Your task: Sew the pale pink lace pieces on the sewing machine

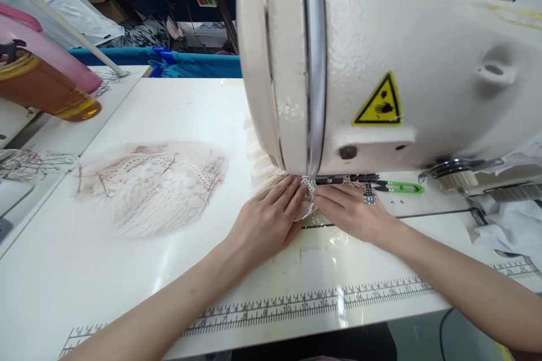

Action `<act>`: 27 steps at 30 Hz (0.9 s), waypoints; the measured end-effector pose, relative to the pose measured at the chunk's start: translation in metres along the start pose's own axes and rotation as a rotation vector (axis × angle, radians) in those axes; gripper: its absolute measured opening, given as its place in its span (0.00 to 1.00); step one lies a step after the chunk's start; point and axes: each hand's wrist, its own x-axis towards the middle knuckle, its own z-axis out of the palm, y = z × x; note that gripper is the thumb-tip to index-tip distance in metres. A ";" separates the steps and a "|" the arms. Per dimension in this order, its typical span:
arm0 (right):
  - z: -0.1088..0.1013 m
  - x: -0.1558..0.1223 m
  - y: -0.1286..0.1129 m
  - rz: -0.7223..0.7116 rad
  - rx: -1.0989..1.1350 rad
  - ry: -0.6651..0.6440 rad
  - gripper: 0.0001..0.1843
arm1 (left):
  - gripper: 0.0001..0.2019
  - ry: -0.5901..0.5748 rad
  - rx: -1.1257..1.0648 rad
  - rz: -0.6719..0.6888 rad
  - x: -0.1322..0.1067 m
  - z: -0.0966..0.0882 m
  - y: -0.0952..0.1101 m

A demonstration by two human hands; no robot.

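Since the left hand (271, 213) and right hand (358, 213) work right under the head of the sewing machine (381, 39), the gravest danger, I judge, is a finger meeting the needle; reaching too far towards 12 o'clock while the cloth feeds would cause it. The needle itself is hidden, so whether it is raised cannot be told. Uneven pull between the 2 hands could also pucker the white lace (309, 211) or send its edge askew. Taking that lace as the dial's centre, the green-handled snips (418, 188) lie at about 3 o'clock, beyond the right hand's fingers, where a sideways sweep could knock them.

The left hand comes in from 8 o'clock, palm down, fingers close together and slightly bent, their tips resting on the lace. The right hand comes from 4 o'clock, low and nearly flat, its fingertips touching the lace's other edge. Neither is clenched; whether either thumb pinches the cloth from beneath, I cannot tell. At 9 o'clock, well apart from both hands, lies a loose lace pile (156, 186) with dark reddish threads.
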 end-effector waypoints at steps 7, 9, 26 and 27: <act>-0.005 -0.003 -0.003 0.103 -0.206 0.057 0.11 | 0.18 0.039 0.035 -0.009 0.004 0.001 0.004; -0.008 -0.003 -0.002 0.094 -0.233 0.035 0.13 | 0.18 0.030 0.034 -0.011 0.005 0.001 0.005; -0.011 -0.002 0.004 0.130 -0.169 -0.021 0.16 | 0.18 0.034 -0.017 0.161 0.000 0.003 -0.006; -0.009 -0.003 0.004 0.117 -0.192 0.008 0.16 | 0.18 0.029 -0.022 0.168 0.000 0.002 -0.008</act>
